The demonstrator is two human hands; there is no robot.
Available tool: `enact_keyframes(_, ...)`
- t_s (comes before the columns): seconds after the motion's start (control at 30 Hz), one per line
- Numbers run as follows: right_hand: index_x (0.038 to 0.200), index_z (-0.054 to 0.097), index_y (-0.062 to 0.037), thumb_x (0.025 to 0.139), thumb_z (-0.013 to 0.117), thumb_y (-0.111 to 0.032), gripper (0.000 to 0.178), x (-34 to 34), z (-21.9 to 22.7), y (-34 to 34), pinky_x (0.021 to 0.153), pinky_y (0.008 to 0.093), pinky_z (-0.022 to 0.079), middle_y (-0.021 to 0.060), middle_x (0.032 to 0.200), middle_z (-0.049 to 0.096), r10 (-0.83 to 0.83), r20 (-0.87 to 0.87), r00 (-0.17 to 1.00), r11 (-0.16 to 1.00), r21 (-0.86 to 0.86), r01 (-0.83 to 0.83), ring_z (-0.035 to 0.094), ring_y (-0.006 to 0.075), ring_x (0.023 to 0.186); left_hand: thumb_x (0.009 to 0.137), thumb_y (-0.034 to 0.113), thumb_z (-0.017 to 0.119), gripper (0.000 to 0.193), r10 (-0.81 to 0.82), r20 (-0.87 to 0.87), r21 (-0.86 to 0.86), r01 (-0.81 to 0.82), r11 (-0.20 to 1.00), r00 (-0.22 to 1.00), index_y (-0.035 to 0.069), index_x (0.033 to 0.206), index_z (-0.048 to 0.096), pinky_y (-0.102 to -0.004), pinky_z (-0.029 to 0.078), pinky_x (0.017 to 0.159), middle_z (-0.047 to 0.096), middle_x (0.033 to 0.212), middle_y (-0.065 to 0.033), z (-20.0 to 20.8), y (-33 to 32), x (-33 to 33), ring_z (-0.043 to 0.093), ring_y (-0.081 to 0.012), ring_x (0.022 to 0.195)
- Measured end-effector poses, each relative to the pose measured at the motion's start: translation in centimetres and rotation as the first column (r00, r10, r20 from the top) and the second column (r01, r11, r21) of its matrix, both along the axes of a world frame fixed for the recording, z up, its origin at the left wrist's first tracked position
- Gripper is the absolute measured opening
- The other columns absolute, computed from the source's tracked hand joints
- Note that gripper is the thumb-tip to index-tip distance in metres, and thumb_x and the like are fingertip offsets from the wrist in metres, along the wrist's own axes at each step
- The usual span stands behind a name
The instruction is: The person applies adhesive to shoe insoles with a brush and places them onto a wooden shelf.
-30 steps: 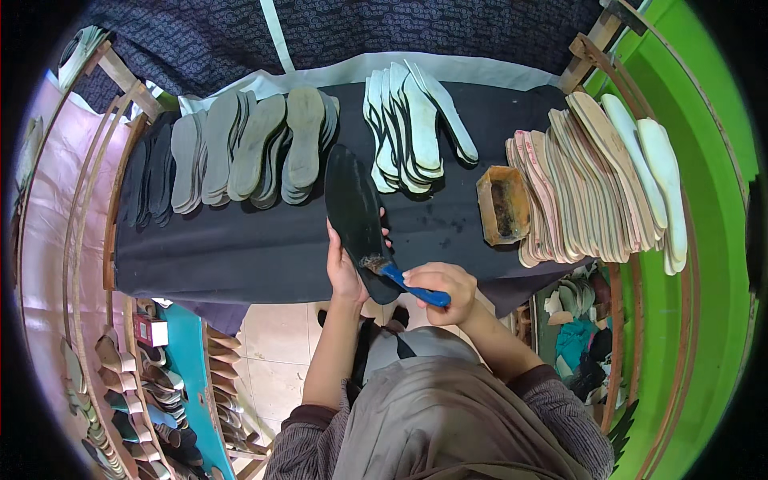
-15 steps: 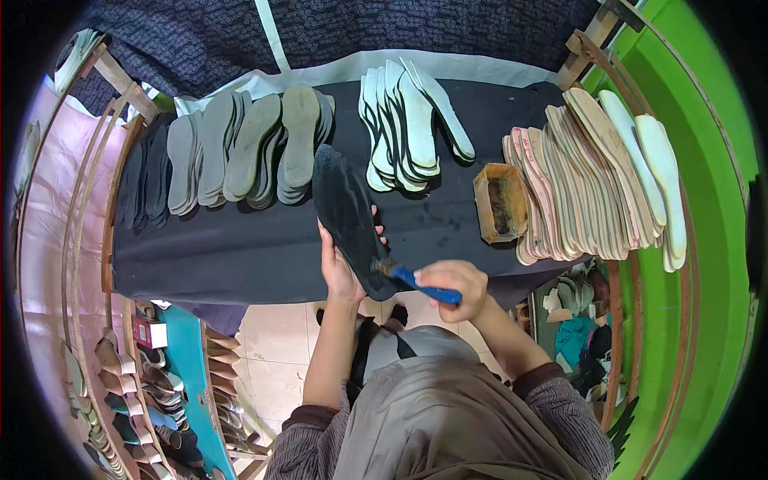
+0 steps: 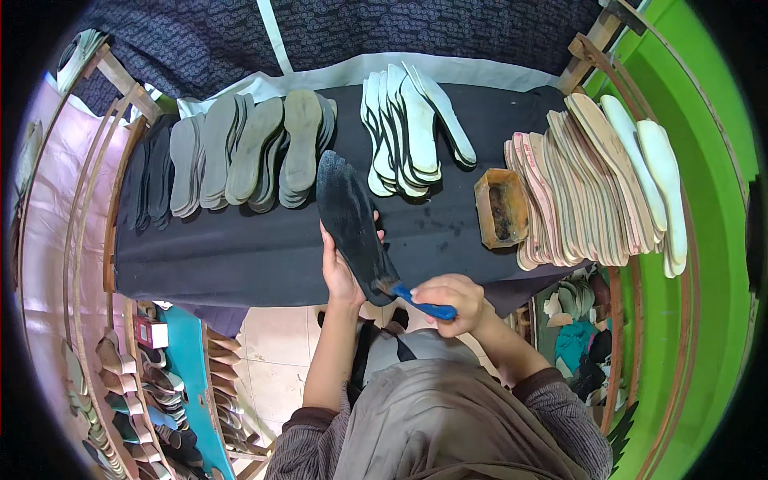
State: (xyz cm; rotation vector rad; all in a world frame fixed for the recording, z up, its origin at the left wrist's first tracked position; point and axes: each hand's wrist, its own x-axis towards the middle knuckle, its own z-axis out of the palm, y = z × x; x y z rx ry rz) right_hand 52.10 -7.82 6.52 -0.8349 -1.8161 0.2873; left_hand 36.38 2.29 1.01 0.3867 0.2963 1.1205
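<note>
My left hand is closed around the edges of a black shoe sole, keeping it tilted above the near side of the table. Its broad face is turned up, and a dull, damp-looking film covers part of it. A brush with a blue handle is gripped in my right hand. The bristles press on the sole's near end, close to its right edge. To the right stands a yellowish, open, angular container with dark residue inside.
Grey soles lie in overlapping rows at the table's left, with black ones beyond. White soles fan out at the back middle. Beige and pink insoles crowd the right. Wooden rails and shelves with shoe parts flank the table.
My right hand has drawn the brush down and slightly left, to the near end of the sole. The left hand still holds the sole in nearly the same place.
</note>
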Motion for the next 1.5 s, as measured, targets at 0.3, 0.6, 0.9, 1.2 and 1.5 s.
enact_keyframes(0.3,0.095,0.06,-0.0022,0.062,0.068,-0.004,0.034,-0.3,-1.0,-1.4,0.062,0.0334,0.051,0.0129,0.089,0.064,0.102,0.029,0.994,0.995,-0.005,-0.102,0.065,0.027,0.075,0.096,0.044,0.023,0.05,0.056,-0.066,-0.01,-0.057,0.998,0.996,0.018,0.138,0.026,-0.0358,0.051,0.079,0.05,0.123,-0.021,-0.1,0.1,-0.1,0.061,-0.0273,0.091)
enact_keyframes(0.6,0.089,0.062,-0.0032,0.055,0.065,0.001,0.034,1.2,0.2,0.4,0.058,0.0319,0.051,0.0111,0.081,0.064,-0.143,0.016,0.99,0.99,0.018,0.143,0.064,0.0271,0.069,0.096,0.041,0.024,0.046,0.044,-0.078,0.01,-0.043,0.999,0.996,0.026,0.139,0.021,-0.0356,0.051,0.078,0.052,0.121,-0.0211,0.5,0.0,0.3,0.061,-0.0274,0.09)
enact_keyframes(0.9,0.09,0.06,-0.0019,0.059,0.066,0.001,0.032,1.5,-0.1,-0.3,0.056,0.0316,0.05,0.0128,0.082,0.063,-0.028,-0.023,0.999,0.996,-0.082,0.026,0.063,0.0282,0.066,0.096,0.039,0.026,0.047,0.02,-0.049,0.062,-0.017,0.998,0.999,0.024,0.14,0.018,-0.0376,0.05,0.082,0.045,0.128,-0.0194,-0.2,0.0,-0.1,0.056,-0.0298,0.104)
enact_keyframes(1.2,0.09,0.061,-0.0031,0.059,0.066,0.001,0.031,0.8,0.1,1.1,0.059,0.0314,0.051,0.0126,0.081,0.064,-0.156,-0.014,0.988,0.987,0.047,0.156,0.064,0.0274,0.071,0.096,0.041,0.023,0.048,0.186,-0.15,0.066,-0.178,0.982,0.971,0.022,0.14,0.021,-0.0375,0.05,0.082,0.049,0.125,-0.0233,1.0,-0.2,0.8,0.061,-0.0296,0.092)
enact_keyframes(1.5,0.09,0.061,-0.0042,0.057,0.068,0.002,0.034,0.9,0.1,1.2,0.058,0.0307,0.051,0.0116,0.079,0.064,-0.07,-0.013,0.997,0.997,-0.022,0.07,0.064,0.0269,0.07,0.097,0.038,0.025,0.048,0.073,-0.101,0.114,-0.061,0.992,0.992,0.024,0.142,0.016,-0.0385,0.048,0.087,0.042,0.131,-0.0194,0.3,-0.1,0.4,0.055,-0.0305,0.105)
